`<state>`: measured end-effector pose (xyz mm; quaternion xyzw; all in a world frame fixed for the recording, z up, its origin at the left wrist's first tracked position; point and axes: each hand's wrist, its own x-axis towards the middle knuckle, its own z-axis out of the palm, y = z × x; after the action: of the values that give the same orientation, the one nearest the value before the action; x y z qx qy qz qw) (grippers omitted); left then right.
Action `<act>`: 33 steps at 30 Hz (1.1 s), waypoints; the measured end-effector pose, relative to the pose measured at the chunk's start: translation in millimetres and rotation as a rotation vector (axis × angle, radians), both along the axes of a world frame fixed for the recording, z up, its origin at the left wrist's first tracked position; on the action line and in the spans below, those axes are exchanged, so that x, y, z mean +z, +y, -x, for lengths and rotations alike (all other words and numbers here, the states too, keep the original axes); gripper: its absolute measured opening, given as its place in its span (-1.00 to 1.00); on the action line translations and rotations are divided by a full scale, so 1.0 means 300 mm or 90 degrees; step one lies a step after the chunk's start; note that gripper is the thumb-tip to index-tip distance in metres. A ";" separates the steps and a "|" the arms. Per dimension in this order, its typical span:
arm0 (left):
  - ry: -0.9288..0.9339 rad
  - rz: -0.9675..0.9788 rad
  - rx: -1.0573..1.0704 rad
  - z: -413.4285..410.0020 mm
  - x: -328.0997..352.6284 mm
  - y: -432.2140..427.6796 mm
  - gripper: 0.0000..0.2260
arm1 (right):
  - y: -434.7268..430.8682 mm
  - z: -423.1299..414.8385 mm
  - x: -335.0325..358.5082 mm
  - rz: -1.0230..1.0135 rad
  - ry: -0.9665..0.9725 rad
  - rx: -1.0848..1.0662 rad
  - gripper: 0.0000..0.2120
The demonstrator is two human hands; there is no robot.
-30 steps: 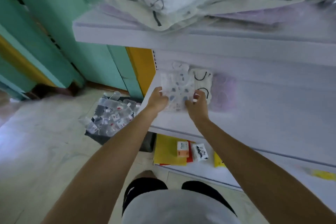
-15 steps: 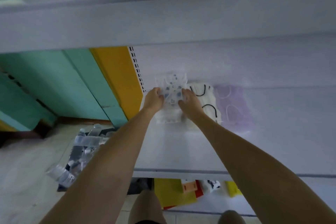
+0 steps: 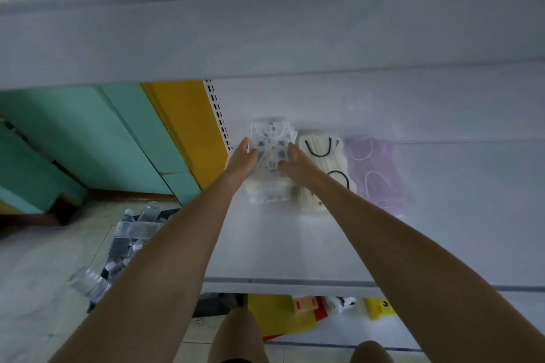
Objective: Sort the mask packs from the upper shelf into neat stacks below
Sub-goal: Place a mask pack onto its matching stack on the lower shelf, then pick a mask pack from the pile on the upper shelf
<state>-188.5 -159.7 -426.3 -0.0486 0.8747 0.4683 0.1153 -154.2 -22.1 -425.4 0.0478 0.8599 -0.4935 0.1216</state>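
A clear pack of white masks with blue-grey prints point(image 3: 272, 144) lies at the back left of the lower white shelf point(image 3: 295, 244), on top of a stack of similar packs point(image 3: 267, 193). My left hand point(image 3: 242, 158) holds its left edge and my right hand point(image 3: 295, 160) holds its right edge, fingers extended along the pack. Beside it to the right stand a cream stack with black ear loops point(image 3: 321, 168) and a purple stack point(image 3: 376, 171). The upper shelf point(image 3: 265, 38) fills the top of the view, its contents blurred.
A yellow upright with a slotted rail point(image 3: 216, 109) borders the shelf on the left. A black crate of clear plastic bottles point(image 3: 129, 242) sits on the floor at the left. Yellow and orange packets point(image 3: 303, 308) lie on the bottom shelf.
Both hands have carried the printed pack further back onto the lower shelf, over its stack. My view has dropped under the upper shelf.
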 end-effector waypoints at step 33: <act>0.305 0.080 -0.032 -0.888 0.448 0.133 -0.68 | 0.382 -0.857 0.462 -0.216 0.293 0.286 -0.56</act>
<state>77.8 -119.9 -291.9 0.0785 0.9054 0.4081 -0.0870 102.9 92.6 -286.8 -0.2349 0.9235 -0.3025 0.0203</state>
